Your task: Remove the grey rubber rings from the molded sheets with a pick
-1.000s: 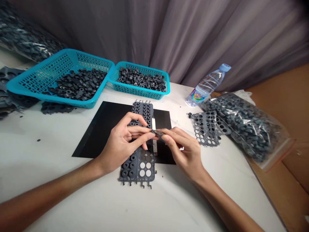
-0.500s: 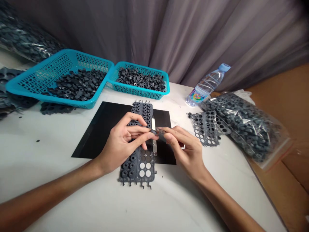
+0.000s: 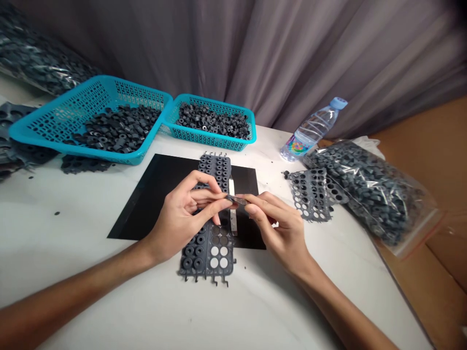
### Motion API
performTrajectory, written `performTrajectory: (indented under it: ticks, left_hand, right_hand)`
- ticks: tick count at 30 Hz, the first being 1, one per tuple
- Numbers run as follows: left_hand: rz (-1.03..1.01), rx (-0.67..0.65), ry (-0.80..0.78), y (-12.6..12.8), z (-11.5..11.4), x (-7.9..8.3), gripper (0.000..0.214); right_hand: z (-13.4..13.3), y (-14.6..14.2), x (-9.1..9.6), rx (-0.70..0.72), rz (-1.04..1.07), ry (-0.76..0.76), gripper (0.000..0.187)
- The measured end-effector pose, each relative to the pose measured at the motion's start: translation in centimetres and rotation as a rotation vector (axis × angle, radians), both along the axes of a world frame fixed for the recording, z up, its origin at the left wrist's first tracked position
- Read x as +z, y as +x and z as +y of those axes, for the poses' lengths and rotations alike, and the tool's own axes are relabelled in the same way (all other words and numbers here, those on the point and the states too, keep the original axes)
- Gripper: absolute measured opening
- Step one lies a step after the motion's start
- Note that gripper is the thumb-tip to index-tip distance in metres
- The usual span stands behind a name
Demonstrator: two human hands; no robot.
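My left hand (image 3: 186, 206) pinches a small dark rubber piece (image 3: 229, 198) between thumb and fingers; most of the piece is hidden. My right hand (image 3: 282, 221) grips a thin, pointed metal tool (image 3: 240, 200), whose tip meets the piece at the left fingertips. Both hands hover over a dark moulded rubber sheet (image 3: 209, 260) with rows of round parts. Several holes at its near right end are vacant, showing white beneath. Beside the sheet's right edge lies a narrow whitish strip (image 3: 234, 218), partly covered by the hands. A black mat (image 3: 140, 204) lies under them.
Two blue baskets (image 3: 140, 156) (image 3: 215, 141) at the back hold many small dark parts. Right of the mat are punched-out rubber sheets (image 3: 314, 194), a water bottle (image 3: 310, 131) and a plastic bag of parts (image 3: 375, 189). Another full bag (image 3: 44, 63) stands back left.
The pointed tool's tip has moved slightly left and the tool lies flatter against the piece. The piece has tilted in my left fingers. Both hands stay nearly in place.
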State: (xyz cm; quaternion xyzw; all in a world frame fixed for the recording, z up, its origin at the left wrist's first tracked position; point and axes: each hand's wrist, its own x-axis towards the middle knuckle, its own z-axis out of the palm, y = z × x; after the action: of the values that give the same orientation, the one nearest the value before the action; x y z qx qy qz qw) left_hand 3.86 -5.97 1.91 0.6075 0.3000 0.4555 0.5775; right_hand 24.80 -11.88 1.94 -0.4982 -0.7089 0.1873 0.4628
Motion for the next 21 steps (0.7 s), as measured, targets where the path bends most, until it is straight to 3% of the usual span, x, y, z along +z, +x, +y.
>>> performTrajectory:
  ticks: [21]
  left_hand:
    - [0.019,0.007,0.000,0.07,-0.05,-0.17,0.029]
  right_hand:
    - [-0.06,-0.39,0.00,-0.005,0.007,0.000,0.025]
